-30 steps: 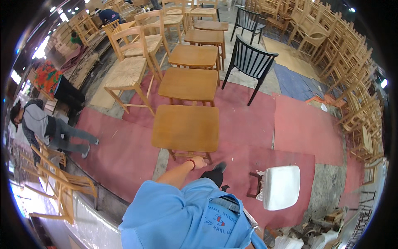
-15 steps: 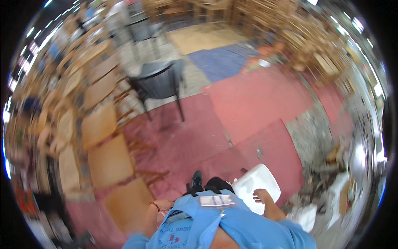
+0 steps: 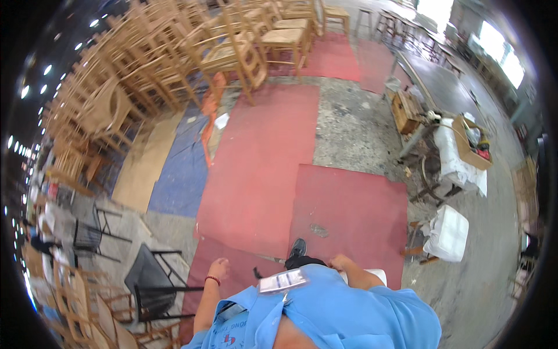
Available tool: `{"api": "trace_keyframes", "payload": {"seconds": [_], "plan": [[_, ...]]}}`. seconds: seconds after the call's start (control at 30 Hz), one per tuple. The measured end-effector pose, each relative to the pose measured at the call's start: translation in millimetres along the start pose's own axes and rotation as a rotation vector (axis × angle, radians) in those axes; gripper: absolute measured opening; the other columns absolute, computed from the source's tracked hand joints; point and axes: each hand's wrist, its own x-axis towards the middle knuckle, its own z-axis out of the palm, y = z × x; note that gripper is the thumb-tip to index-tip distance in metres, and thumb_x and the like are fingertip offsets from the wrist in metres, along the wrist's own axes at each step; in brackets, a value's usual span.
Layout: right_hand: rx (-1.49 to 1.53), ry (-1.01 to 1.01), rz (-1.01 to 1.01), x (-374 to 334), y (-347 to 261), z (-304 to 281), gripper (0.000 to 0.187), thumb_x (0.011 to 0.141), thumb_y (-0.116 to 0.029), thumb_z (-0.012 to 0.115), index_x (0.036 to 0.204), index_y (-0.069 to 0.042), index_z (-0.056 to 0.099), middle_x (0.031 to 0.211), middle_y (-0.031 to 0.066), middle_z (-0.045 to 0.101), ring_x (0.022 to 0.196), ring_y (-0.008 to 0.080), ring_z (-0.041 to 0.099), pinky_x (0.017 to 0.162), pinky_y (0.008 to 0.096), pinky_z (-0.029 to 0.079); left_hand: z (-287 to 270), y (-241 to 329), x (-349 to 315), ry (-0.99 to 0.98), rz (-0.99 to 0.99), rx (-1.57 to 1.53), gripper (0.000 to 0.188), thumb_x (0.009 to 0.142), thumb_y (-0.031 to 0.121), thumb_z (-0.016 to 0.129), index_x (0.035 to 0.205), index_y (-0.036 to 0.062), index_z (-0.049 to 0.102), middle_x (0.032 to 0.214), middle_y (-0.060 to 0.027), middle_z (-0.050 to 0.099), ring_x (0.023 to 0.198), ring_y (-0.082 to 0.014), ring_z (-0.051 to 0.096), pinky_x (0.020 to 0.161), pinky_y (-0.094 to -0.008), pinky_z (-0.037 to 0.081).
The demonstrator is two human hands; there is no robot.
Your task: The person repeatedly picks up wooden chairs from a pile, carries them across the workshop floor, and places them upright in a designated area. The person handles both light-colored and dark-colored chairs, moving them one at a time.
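Note:
My left hand [image 3: 219, 270], with a red bead bracelet at the wrist, hangs over the dark red floor sheet [image 3: 244, 264]. Its fingers are loosely bent, and I see nothing in them. Close to my waist is my right hand [image 3: 340, 263], its fingers relaxed and no held object showing. A white seat [image 3: 379, 276] shows partly behind my right forearm; the rest is hidden by my arm and blue shirt. One dark shoe [image 3: 298, 248] stands forward on the red sheet. A clear badge holder [image 3: 283, 281] lies across my chest.
Stacked wooden chairs [image 3: 157, 64] fill the far left. Black chairs [image 3: 152, 279] stand at the left. On the right are a white-wrapped stool [image 3: 449, 234], a metal-framed table [image 3: 436, 81] and a cardboard box [image 3: 465, 142] of small items. A blue sheet [image 3: 179, 177] covers some floor.
My view has swung right and sharpened. The row of wooden seats has left the near left, and the black chair sits lower. My right hand has come closer to my waist.

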Motion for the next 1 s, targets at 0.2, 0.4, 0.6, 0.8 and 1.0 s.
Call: {"api": "trace_keyframes", "payload": {"seconds": [0.2, 0.4, 0.6, 0.8, 1.0], "plan": [[0.753, 0.373, 0.019, 4, -51, -190, 0.038, 0.087, -0.02, 0.055, 0.12, -0.003, 0.055, 0.103, 0.0111, 0.064, 0.084, 0.0207, 0.064, 0.07, 0.0335, 0.052, 18, 38, 157, -0.262, 0.879, 1.334, 0.027, 0.09, 0.026, 0.049, 0.094, 0.0044, 0.064, 0.082, -0.0133, 0.066, 0.075, -0.0284, 0.063, 0.07, -0.0391, 0.051], [0.947, 0.806, 0.019, 47, -41, -401, 0.032, 0.081, -0.022, 0.061, 0.106, -0.002, 0.063, 0.095, 0.0123, 0.066, 0.079, 0.0211, 0.063, 0.064, 0.0359, 0.05, 100, 146, 346, -0.586, 0.81, 1.542, 0.031, 0.087, 0.031, 0.047, 0.095, 0.0078, 0.067, 0.102, -0.0152, 0.065, 0.099, -0.0318, 0.061, 0.083, -0.0414, 0.05], [-0.129, 0.774, 0.382, 124, 57, -472, 0.035, 0.083, -0.026, 0.051, 0.101, 0.001, 0.064, 0.106, 0.0224, 0.062, 0.088, 0.0383, 0.062, 0.083, 0.0436, 0.049, 233, 426, 483, -0.446, 0.501, 1.402, 0.027, 0.088, 0.026, 0.049, 0.102, 0.0098, 0.064, 0.095, -0.0118, 0.066, 0.084, -0.0272, 0.062, 0.069, -0.0397, 0.049], [1.118, 0.707, 0.648, 118, 33, -470, 0.027, 0.085, -0.023, 0.053, 0.091, 0.001, 0.065, 0.084, 0.0117, 0.066, 0.07, 0.0232, 0.065, 0.056, 0.0381, 0.053, 453, 765, 459, -0.507, 0.297, 0.552, 0.038, 0.091, 0.02, 0.053, 0.124, 0.004, 0.048, 0.102, -0.0134, 0.061, 0.09, -0.0278, 0.061, 0.07, -0.0412, 0.052], [1.16, 0.306, 0.846, 185, 53, -579, 0.024, 0.084, -0.018, 0.055, 0.096, -0.001, 0.066, 0.09, 0.0137, 0.067, 0.073, 0.0242, 0.066, 0.061, 0.0386, 0.053, 648, 970, 520, -0.625, 0.517, 0.544, 0.037, 0.091, 0.019, 0.054, 0.123, 0.0022, 0.047, 0.102, -0.0134, 0.06, 0.089, -0.0254, 0.061, 0.071, -0.0396, 0.052]]}}
